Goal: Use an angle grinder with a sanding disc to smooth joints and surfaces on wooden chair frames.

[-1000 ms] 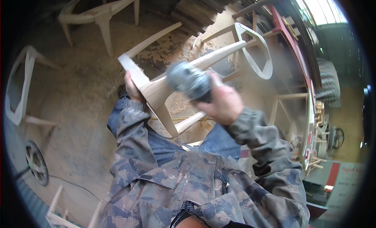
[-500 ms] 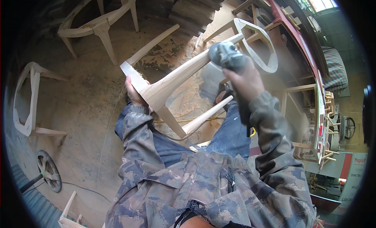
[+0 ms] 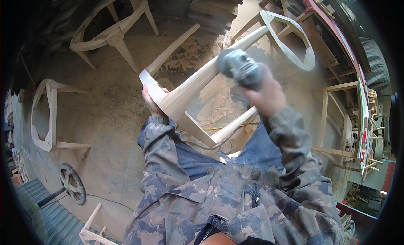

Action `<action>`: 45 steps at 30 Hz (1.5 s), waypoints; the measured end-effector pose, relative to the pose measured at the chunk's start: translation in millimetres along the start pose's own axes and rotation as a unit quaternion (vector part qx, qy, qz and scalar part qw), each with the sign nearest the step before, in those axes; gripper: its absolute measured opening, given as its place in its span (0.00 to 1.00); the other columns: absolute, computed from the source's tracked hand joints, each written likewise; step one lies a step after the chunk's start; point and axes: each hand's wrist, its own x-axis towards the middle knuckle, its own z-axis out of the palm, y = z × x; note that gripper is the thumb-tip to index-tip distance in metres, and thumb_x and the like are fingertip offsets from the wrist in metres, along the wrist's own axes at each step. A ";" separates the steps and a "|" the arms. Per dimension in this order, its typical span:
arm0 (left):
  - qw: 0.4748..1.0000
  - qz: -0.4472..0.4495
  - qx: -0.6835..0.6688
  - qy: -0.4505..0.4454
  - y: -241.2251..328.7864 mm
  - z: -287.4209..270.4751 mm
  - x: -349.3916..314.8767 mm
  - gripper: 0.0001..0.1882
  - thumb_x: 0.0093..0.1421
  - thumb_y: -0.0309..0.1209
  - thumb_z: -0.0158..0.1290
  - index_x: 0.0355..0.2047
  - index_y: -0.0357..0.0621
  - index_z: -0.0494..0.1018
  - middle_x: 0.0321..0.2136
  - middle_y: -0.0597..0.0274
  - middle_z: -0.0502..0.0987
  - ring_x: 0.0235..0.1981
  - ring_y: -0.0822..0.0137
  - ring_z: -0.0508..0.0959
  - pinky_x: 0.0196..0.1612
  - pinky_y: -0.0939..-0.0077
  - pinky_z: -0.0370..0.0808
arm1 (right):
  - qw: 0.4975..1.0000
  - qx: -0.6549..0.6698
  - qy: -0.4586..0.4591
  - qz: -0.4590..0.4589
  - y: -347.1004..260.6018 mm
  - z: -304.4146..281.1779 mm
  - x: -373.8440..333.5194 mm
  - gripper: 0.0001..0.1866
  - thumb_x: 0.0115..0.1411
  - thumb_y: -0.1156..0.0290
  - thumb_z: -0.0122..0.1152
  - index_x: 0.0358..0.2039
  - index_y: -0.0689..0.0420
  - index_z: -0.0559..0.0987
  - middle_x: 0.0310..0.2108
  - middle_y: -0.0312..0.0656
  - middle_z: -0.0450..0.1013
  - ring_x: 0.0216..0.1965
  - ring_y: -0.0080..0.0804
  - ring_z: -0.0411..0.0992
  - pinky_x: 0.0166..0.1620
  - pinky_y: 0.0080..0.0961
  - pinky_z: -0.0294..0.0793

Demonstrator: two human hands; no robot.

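A pale wooden chair frame [image 3: 189, 88] lies tilted in front of me, its legs sticking out toward the far side and the right. My left hand [image 3: 155, 102] is closed around the frame's flat rail at the left corner, with some fingers hidden behind the wood. In my right hand [image 3: 269, 93] is an angle grinder [image 3: 242, 68], gripped by its body. The grinder's head lies over the thick tapered leg, about midway along it. Motion blurs the tool, and whether its disc touches the wood I cannot tell.
Similar wooden frames stand at the far left [image 3: 105, 36], the left [image 3: 49, 114] and the far right [image 3: 309, 47]. A wheel [image 3: 72, 184] stands at lower left, near a dark cable. Along the right runs a bench [image 3: 360, 118] with wooden parts. Sawdust covers the floor [image 3: 113, 131].
The grinder has moved down the leg, away from its far end and closer to my left hand. My left hand keeps its hold on the rail. The whole view has shifted slightly.
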 end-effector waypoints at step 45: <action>0.993 0.023 -0.050 -0.105 24.5 -56.5 55.0 0.29 0.62 0.51 0.36 0.39 0.36 0.72 0.27 0.50 0.78 0.26 0.56 0.79 0.34 0.63 0.78 | 0.962 0.180 0.171 -0.113 9.9 52.1 22.5 0.41 0.47 0.58 0.71 0.57 0.60 0.62 0.40 0.54 0.75 0.40 0.49 0.77 0.44 0.36 0.75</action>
